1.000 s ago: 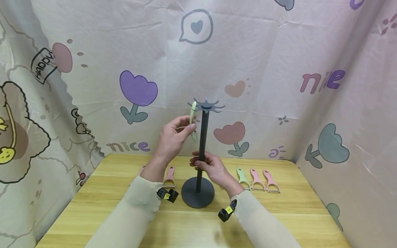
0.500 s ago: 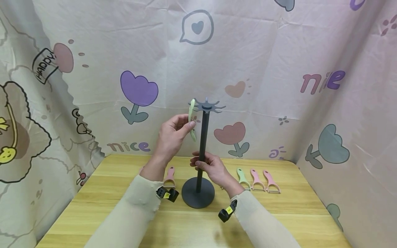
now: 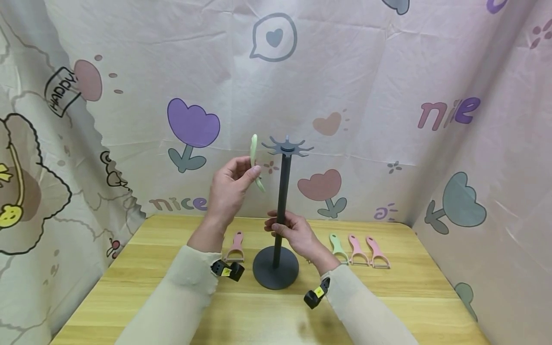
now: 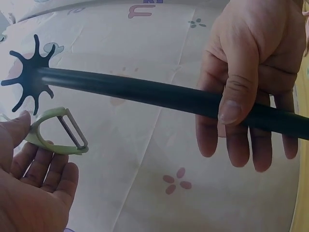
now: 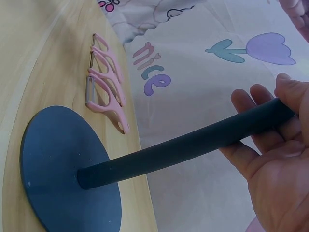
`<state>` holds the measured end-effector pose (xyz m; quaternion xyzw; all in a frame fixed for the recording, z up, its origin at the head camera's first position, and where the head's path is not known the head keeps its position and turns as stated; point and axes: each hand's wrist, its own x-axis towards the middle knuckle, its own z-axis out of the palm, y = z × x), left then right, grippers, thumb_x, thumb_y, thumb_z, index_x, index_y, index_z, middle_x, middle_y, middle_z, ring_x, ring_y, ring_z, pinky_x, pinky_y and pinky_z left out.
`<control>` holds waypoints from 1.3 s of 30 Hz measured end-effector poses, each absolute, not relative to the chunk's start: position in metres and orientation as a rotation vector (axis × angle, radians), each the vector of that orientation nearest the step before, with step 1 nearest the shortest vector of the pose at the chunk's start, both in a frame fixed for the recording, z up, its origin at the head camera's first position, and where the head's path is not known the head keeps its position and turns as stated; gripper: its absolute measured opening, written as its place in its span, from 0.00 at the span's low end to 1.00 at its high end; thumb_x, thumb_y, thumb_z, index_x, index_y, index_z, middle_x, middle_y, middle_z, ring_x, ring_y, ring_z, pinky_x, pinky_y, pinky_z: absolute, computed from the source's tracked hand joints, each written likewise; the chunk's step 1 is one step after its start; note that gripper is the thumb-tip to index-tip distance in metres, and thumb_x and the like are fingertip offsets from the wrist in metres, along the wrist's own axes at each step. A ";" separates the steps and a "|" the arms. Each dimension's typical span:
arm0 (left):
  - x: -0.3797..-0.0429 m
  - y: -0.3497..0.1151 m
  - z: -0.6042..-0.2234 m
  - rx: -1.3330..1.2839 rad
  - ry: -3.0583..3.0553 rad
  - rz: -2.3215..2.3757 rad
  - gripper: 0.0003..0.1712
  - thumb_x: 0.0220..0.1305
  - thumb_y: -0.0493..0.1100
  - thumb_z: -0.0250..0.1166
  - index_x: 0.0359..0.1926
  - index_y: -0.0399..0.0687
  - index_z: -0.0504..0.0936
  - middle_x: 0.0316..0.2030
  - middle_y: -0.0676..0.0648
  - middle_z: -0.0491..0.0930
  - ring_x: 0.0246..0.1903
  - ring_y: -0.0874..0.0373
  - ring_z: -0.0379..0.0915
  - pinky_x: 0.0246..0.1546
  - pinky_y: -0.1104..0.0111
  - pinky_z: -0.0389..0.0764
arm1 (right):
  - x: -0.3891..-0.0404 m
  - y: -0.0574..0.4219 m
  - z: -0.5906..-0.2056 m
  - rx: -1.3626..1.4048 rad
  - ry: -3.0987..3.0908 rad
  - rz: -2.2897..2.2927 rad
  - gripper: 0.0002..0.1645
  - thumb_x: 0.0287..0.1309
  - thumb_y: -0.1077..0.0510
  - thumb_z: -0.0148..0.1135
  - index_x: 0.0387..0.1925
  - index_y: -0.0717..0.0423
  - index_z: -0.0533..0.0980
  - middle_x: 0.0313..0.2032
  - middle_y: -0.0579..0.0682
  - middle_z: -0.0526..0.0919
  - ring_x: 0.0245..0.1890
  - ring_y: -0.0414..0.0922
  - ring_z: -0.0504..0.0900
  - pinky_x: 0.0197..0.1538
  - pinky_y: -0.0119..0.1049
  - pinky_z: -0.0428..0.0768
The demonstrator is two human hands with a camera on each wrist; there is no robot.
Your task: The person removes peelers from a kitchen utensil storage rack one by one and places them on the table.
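Note:
My left hand (image 3: 228, 189) pinches a light green Y-shaped peeler (image 3: 253, 148) between thumb and fingers, held upright left of the stand's top. In the left wrist view the peeler's metal blade (image 4: 72, 130) points away from the palm, and its handle end is mostly covered by the hand. A dark grey stand (image 3: 283, 187) has a round base (image 3: 276, 275) on the table and a ring of bare hooks (image 3: 287, 147) on top. Around the lower half of its pole my right hand (image 3: 299, 235) holds on, thumb in front and fingers behind.
On the wooden table (image 3: 379, 306), a green peeler (image 3: 335, 243) and two pink peelers (image 3: 354, 247) lie to the right. Left of the stand lie three pink peelers (image 5: 107, 77), partly hidden by the left arm in the head view. A printed cloth (image 3: 366, 72) hangs behind.
The green peeler was at the hooks on the stand's left side; my left hand has drawn it left and slightly up, away from them. My right hand keeps its place on the pole.

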<state>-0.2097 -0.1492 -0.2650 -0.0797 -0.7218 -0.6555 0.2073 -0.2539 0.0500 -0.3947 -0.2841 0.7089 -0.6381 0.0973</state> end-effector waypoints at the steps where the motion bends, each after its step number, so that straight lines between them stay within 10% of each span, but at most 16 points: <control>1: -0.210 -0.151 -0.266 -0.214 -2.012 -1.824 0.19 0.73 0.48 0.71 0.59 0.47 0.83 0.52 0.46 0.84 0.55 0.54 0.80 0.62 0.56 0.80 | -0.254 0.050 -0.395 -0.840 2.102 -1.889 0.20 0.76 0.63 0.59 0.65 0.59 0.77 0.57 0.64 0.85 0.57 0.53 0.87 0.64 0.55 0.83; 39: -0.205 -0.216 -0.323 0.086 -2.231 -1.632 0.27 0.72 0.55 0.70 0.61 0.41 0.81 0.52 0.42 0.82 0.53 0.51 0.76 0.59 0.59 0.77 | -0.254 0.051 -0.392 -0.858 2.099 -1.881 0.21 0.77 0.63 0.59 0.66 0.61 0.75 0.57 0.65 0.85 0.58 0.54 0.87 0.62 0.46 0.85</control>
